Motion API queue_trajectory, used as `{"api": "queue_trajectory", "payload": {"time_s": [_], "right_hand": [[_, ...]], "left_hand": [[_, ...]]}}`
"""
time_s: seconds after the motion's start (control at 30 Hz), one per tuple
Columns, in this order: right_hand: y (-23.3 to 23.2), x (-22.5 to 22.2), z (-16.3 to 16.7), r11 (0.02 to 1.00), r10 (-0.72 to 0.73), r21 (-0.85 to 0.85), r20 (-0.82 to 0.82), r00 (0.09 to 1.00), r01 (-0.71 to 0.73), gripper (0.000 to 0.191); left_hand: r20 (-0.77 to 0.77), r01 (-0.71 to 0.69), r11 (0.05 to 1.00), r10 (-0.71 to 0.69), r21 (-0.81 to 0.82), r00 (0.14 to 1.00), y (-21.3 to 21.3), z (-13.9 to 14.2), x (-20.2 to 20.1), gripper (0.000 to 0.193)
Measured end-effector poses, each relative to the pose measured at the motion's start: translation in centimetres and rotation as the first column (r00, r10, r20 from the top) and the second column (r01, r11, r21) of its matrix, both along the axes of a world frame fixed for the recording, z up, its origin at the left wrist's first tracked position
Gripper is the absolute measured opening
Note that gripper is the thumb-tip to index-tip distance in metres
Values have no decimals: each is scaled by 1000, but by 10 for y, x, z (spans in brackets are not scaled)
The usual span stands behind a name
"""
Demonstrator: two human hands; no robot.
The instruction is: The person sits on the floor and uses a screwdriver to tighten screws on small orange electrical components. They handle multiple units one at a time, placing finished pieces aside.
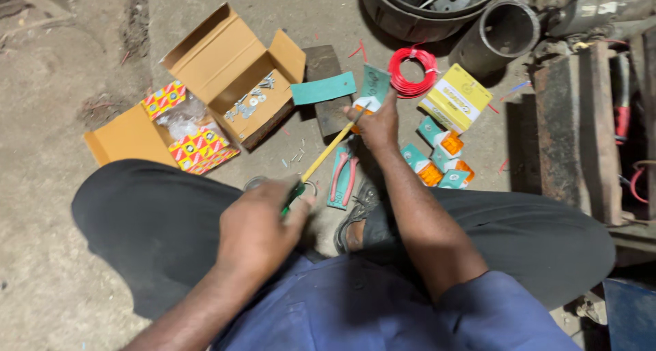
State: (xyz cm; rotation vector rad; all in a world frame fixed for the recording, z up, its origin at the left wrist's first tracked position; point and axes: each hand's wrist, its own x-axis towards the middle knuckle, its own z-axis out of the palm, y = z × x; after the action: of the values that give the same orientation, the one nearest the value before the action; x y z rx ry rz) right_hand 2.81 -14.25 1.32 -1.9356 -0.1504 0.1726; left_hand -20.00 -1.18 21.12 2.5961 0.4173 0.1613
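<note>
closest in, my left hand (256, 231) gripped the screwdriver (321, 161) handle, tip at the small packaged lamp (372, 91) my right hand (374, 123) pinched; pliers (344, 177) lay between.

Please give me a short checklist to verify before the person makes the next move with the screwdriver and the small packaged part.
1. Left hand grips the screwdriver by its green handle: ok.
2. Right hand holds the small teal packaged part steady: ok.
3. Screwdriver tip rests on the part: cannot tell, the fingers hide it.
4. Pliers lie within reach on the ground between the legs: ok.
5. Open cardboard box with screws stands upright, nothing spilling: ok.
6. Red wire coil lies apart from both hands: ok.
</note>
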Motion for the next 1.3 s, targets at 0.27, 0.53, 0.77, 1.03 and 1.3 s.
{"api": "queue_trajectory", "payload": {"time_s": [0.27,0.53,0.77,1.03,1.3], "right_hand": [[-3,1,-1,998,-33,-47,-28,999,32,82],[-4,-3,-4,991,-54,-122,23,998,57,84],[-2,-2,-4,971,-91,-222,-1,996,89,86],[2,-4,17,997,-28,-72,46,999,31,86],[-2,11,42,996,-4,-91,138,990,16,70]], "left_hand": [[-450,-498,501,225,-707,864,14,-25,8,23],[78,206,962,-223,179,972,22,-23,0,38],[-62,-282,801,296,-528,953,11,-29,-6,28],[54,180,956,-197,231,979,23,-19,-23,40],[-246,-422,626,352,-655,903,15,-16,-14,23]]}}
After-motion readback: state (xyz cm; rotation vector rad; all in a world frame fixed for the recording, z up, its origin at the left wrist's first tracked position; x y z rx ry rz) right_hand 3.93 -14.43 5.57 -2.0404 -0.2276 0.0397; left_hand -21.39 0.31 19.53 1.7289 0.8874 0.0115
